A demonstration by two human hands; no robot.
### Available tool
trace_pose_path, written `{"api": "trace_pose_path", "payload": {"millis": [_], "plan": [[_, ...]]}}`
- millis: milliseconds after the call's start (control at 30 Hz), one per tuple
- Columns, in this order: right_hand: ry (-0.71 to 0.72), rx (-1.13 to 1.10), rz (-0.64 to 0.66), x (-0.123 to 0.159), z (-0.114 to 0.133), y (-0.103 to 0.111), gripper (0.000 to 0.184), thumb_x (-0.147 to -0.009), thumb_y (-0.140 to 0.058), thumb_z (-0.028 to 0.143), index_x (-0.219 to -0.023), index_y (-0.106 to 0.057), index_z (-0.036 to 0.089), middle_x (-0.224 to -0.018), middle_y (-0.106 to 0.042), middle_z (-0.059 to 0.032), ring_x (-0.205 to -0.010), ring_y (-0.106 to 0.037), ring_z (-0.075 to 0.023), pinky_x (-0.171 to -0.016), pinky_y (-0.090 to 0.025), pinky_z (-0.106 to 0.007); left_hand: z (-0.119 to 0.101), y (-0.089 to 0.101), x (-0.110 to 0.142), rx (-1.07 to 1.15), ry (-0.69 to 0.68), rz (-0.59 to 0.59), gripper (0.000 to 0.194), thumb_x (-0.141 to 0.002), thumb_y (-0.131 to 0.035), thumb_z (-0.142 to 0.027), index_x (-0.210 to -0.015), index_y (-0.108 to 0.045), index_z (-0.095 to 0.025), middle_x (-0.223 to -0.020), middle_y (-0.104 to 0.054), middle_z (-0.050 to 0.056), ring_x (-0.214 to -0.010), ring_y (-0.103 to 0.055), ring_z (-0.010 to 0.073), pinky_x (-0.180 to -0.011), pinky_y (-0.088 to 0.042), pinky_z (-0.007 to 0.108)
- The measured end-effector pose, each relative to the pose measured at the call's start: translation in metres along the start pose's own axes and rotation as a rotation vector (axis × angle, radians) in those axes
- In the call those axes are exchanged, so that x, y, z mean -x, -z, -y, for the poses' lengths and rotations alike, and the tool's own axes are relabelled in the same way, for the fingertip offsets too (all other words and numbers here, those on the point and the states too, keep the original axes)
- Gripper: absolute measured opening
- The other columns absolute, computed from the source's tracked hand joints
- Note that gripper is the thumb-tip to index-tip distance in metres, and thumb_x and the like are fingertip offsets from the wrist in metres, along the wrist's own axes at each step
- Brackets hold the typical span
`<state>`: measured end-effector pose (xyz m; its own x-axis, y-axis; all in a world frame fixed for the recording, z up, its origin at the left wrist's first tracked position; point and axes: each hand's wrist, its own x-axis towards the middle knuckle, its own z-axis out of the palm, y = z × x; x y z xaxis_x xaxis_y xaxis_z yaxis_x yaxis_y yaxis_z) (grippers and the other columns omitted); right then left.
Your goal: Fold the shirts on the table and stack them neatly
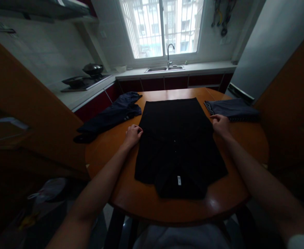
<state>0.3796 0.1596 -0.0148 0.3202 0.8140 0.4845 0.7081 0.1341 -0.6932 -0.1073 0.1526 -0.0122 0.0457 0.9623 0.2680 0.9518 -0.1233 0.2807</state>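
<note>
A black polo shirt (178,121) lies spread out on the round wooden table (115,166). Its collar and white label point towards me, and its straight hem is at the far side. On the left edge of the shirt, my left hand (133,135) is closed, thumb and fingers pinching the cloth. My right hand (220,125) pinches the opposite edge, a little higher up. Just beyond my right hand rests a folded dark grey garment (232,107). Left of the shirt lies a crumpled navy garment (113,112), partly over the table's edge.
Behind the table runs a counter with a sink (164,69) under the window. A stove (87,83) with a lidded pot (93,68) and a pan (73,81) is at the left. At the right stands a fridge (266,52). Plastic bags (50,189) lie low on the left.
</note>
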Motion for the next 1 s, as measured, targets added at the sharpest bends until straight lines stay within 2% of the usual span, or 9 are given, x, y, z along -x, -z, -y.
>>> {"api": "trace_pose_path", "payload": {"millis": [333, 500, 600, 733, 867, 1000], "plan": [[-0.045, -0.034, -0.003, 0.0, 0.001, -0.001, 0.036, -0.074, -0.048, 0.021, -0.092, -0.079, 0.014, -0.09, -0.077, -0.0139, -0.087, -0.071, -0.0289, -0.084, -0.055, -0.04, -0.004, 0.001, 0.001, -0.037, -0.007, 0.005, 0.012, -0.091, -0.058, -0.028, -0.09, -0.069, -0.022, -0.113, -0.062, 0.011, -0.11, -0.055, 0.032, -0.097, -0.047, 0.048], [-0.156, -0.186, -0.072, -0.01, -0.008, -0.001, 0.031, -0.075, -0.048, 0.02, -0.088, -0.076, 0.014, -0.09, -0.077, -0.0131, -0.08, -0.071, -0.0248, -0.077, -0.058, -0.037, -0.003, -0.001, -0.001, -0.003, -0.018, -0.02, 0.019, -0.091, -0.056, -0.029, -0.103, -0.069, -0.023, -0.116, -0.062, 0.011, -0.114, -0.055, 0.032, -0.101, -0.046, 0.048], [-0.253, -0.302, -0.082, -0.014, -0.006, 0.003, 0.026, -0.076, -0.048, 0.017, -0.085, -0.072, 0.013, -0.085, -0.076, -0.0114, -0.065, -0.069, -0.0193, -0.067, -0.058, -0.034, -0.002, -0.003, -0.003, 0.028, -0.039, -0.041, 0.023, -0.092, -0.054, -0.029, -0.108, -0.069, -0.022, -0.117, -0.063, 0.012, -0.115, -0.055, 0.0317, -0.103, -0.045, 0.048], [-0.373, -0.409, 0.027, -0.011, 0.006, 0.008, 0.02, -0.081, -0.049, 0.012, -0.089, -0.067, 0.014, -0.068, -0.072, -0.0057, -0.044, -0.06, -0.0132, -0.053, -0.055, -0.028, -0.002, -0.002, -0.004, 0.053, -0.053, -0.055, 0.025, -0.091, -0.054, -0.027, -0.109, -0.07, -0.021, -0.118, -0.063, 0.011, -0.115, -0.056, 0.0313, -0.105, -0.044, 0.047], [-0.504, -0.461, 0.207, -0.003, 0.014, 0.004, 0.01, -0.084, -0.056, 0.01, -0.086, -0.064, 0.015, -0.058, -0.068, -0.0031, -0.044, -0.063, -0.0139, -0.051, -0.055, -0.026, -0.002, -0.002, -0.005, 0.062, -0.048, -0.054, 0.025, -0.091, -0.053, -0.029, -0.108, -0.07, -0.021, -0.117, -0.063, 0.011, -0.115, -0.056, 0.0314, -0.105, -0.044, 0.048], [-0.576, -0.459, 0.232, 0.004, 0.017, -0.006, 0.015, -0.081, -0.056, 0.002, -0.076, -0.061, 0.015, -0.051, -0.064, -0.0024, -0.042, -0.063, -0.0142, -0.046, -0.053, -0.023, -0.001, -0.002, -0.005, 0.066, -0.067, -0.051, 0.025, -0.091, -0.053, -0.03, -0.107, -0.071, -0.022, -0.115, -0.064, 0.011, -0.114, -0.057, 0.0301, -0.106, -0.044, 0.047]]}}
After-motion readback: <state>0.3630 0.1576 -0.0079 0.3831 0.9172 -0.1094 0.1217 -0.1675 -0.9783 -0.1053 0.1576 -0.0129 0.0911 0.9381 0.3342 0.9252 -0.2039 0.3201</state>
